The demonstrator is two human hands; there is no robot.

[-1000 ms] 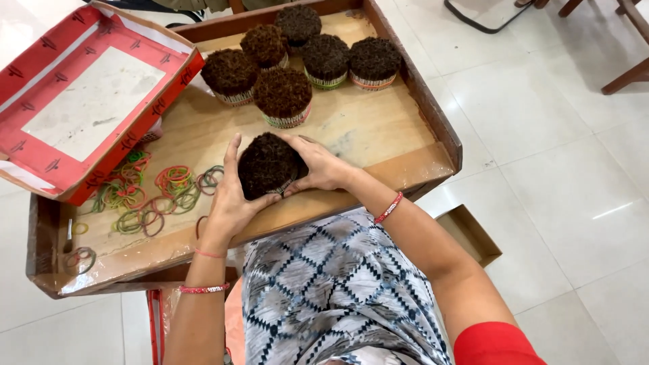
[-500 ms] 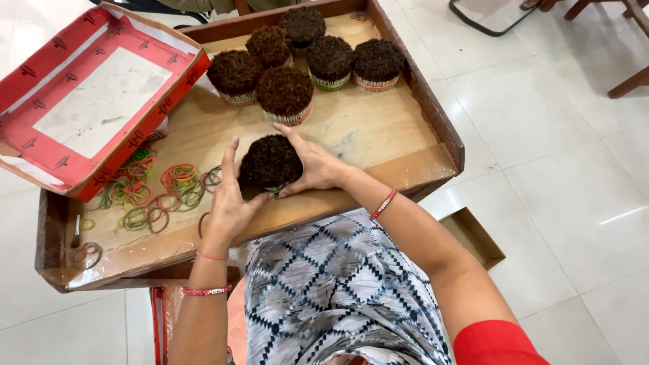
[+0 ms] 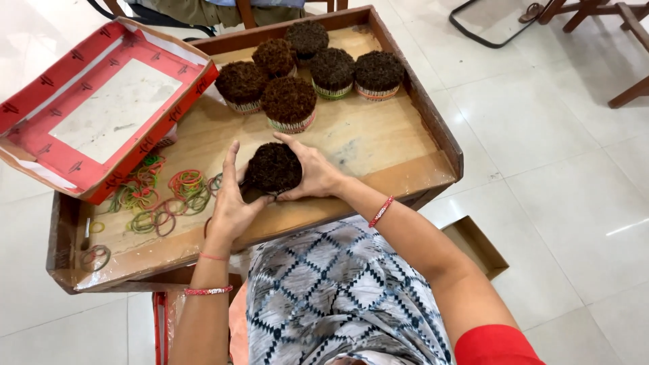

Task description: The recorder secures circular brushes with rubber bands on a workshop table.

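Both hands cup one dark round bundle (image 3: pixel 273 167) of thin sticks, held near the front middle of the wooden tray (image 3: pixel 433 118). Left hand (image 3: pixel 233 203) wraps it from about 8 o'clock, fingers spread up along its side. Right hand (image 3: pixel 312 174) closes on it from 3 o'clock, thumb over the top edge. Grip looks firm on both sides; the bundle seems to sit on or just above the tray floor, cannot tell which.

No band is visible around this bundle from this angle; the hands cover its lower part.

At 12 o'clock from the held bundle, six finished bundles (image 3: pixel 289 101) stand upright in a cluster, touching one another. The nearest shows a coloured band near its base, and so do those beside it.

At 9 o'clock, loose rubber bands (image 3: pixel 165 199) lie scattered on the tray floor, green, red and orange, near the left hand. A few more lie at the tray's far left corner.

A red cardboard box lid (image 3: pixel 101 111) rests tilted over the tray's left rim at 10 o'clock.

Judgement: six done and set aside, a seventh in hand, being shaped or held together, banding apparently not yet done. Plenty of bands left. No loose stock of sticks in view.
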